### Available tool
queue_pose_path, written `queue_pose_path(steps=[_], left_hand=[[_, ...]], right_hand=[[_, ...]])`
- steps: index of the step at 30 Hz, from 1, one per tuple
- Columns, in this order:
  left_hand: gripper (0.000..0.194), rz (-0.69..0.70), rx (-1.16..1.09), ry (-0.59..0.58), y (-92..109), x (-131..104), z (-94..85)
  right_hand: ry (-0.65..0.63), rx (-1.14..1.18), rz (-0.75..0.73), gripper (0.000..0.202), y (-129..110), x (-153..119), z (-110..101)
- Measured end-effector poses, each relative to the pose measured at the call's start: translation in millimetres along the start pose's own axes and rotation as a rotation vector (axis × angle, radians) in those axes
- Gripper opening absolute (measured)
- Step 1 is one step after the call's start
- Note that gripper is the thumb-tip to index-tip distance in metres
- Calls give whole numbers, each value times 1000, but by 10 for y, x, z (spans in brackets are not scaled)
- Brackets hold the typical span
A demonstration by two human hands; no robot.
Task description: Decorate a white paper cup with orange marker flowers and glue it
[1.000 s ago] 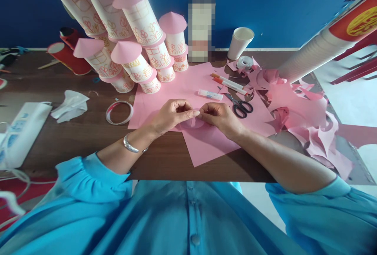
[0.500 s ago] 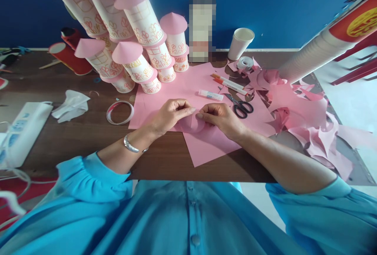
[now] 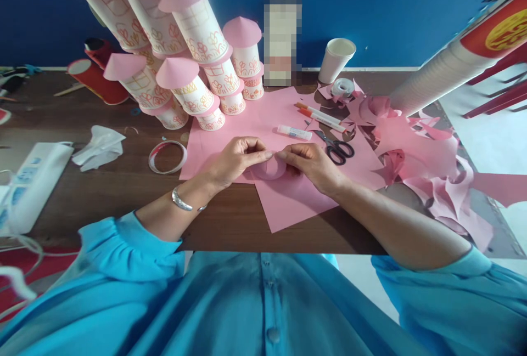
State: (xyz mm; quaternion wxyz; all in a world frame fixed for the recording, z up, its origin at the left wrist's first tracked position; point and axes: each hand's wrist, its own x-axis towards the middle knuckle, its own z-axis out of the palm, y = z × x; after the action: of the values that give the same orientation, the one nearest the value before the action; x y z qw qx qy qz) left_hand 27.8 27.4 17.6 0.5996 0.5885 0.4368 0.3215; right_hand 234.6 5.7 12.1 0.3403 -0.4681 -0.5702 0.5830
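Between my two hands is a small round piece of pink paper (image 3: 269, 170), its upper edge hidden by my fingers. My left hand (image 3: 246, 157) pinches it from the left with thumb and forefinger. From the right, my right hand (image 3: 307, 161) pinches it too, the thumbs nearly meeting. Under it lie sheets of pink paper (image 3: 280, 205) on the brown table. Just beyond my hands are a glue stick (image 3: 294, 133), black-handled scissors (image 3: 340, 151) and orange-and-white markers (image 3: 321, 117).
Paper cup towers (image 3: 206, 27) with pink cone roofs stand at the back left. A tape roll (image 3: 167, 157) and crumpled tissue (image 3: 100, 147) lie left. Pink scraps (image 3: 428, 147), a stack of cups (image 3: 432, 79), a white cup (image 3: 337, 60) and clear tape (image 3: 342, 88) are right.
My right thumb has shifted slightly up along the paper's edge, and the round paper has tilted a little. A pink scrap at the far right has moved. The rest looks the same.
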Motion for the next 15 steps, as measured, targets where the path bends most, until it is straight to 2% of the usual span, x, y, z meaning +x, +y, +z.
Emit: queue_pose_path(steps=[4,11,15], left_hand=[[32,-20,-54,33,-17,4,-23],[32,-55,-109,6,10,-14,-13],[31,-53,-116,14,20,-9,-10]], right_hand=[[-6,-23,-19,61,19,15,-16],[-40,-9,-36,56,28,19,-10],[-36,-7,-55,60,33,14,-18]])
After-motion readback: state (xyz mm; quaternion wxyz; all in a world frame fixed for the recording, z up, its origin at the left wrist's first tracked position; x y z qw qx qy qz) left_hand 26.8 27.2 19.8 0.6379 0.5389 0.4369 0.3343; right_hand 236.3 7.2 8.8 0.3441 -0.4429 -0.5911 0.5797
